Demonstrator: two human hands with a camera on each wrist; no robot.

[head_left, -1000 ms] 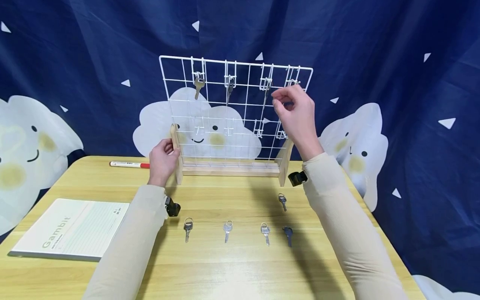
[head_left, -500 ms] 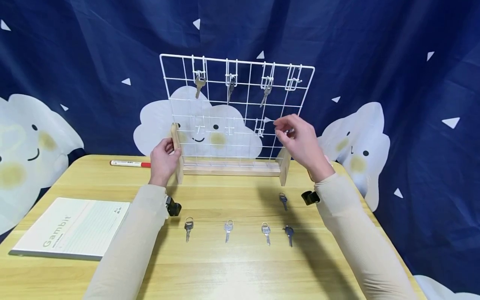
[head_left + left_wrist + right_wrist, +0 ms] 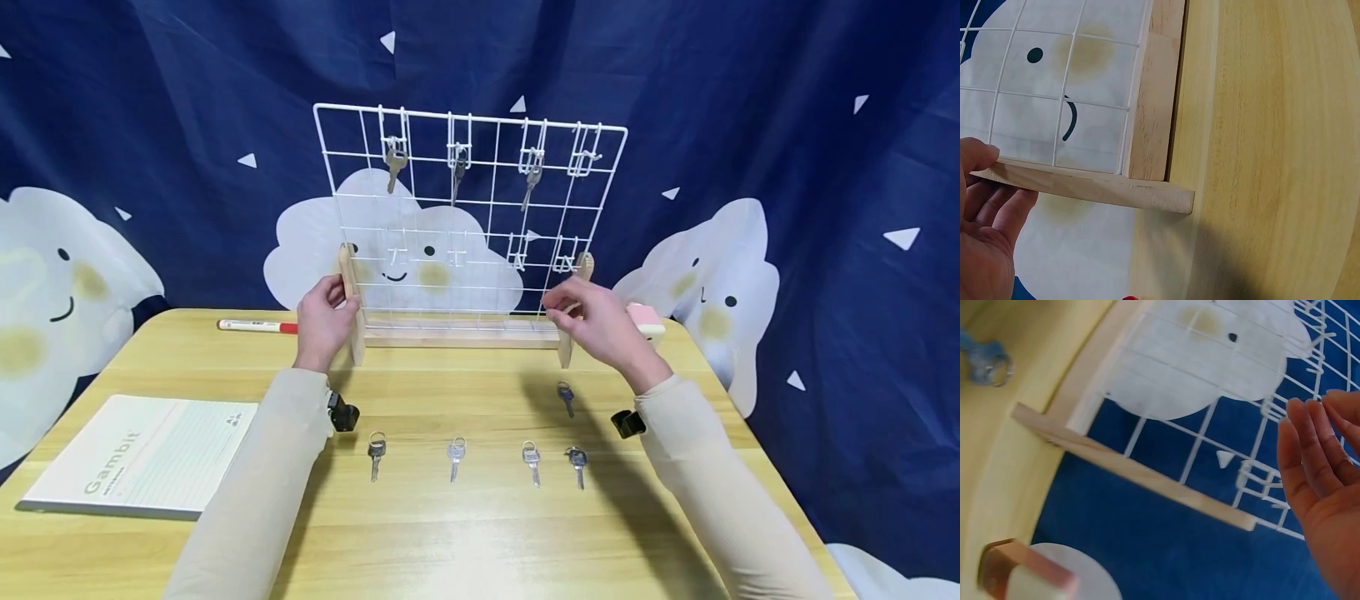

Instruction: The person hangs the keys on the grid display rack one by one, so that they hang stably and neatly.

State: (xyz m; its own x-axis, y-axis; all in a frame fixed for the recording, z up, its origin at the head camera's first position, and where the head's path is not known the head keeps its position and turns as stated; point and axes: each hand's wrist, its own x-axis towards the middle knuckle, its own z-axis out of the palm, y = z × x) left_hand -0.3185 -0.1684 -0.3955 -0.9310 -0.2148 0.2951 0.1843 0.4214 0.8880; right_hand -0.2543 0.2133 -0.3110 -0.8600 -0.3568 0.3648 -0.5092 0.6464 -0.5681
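A white wire grid rack stands in a wooden base at the table's far side. My left hand grips its left wooden upright, thumb on one side and fingers on the other. My right hand hovers in front of the right upright, fingers loosely bent with nothing between them. On the upper hooks hang a brassy key, a dark key and a silver key. The top right hook carries no key, nor do the lower hooks.
Several keys with rings lie on the table, among them a dark key behind a row with a silver key. A notebook lies left, a red-capped marker behind it. A pink-and-white block stands right of the rack.
My right hand has come down from the top right hook to the level of the rack's base, uncovering that hook and the pink-and-white block. The left hand stays on the upright.
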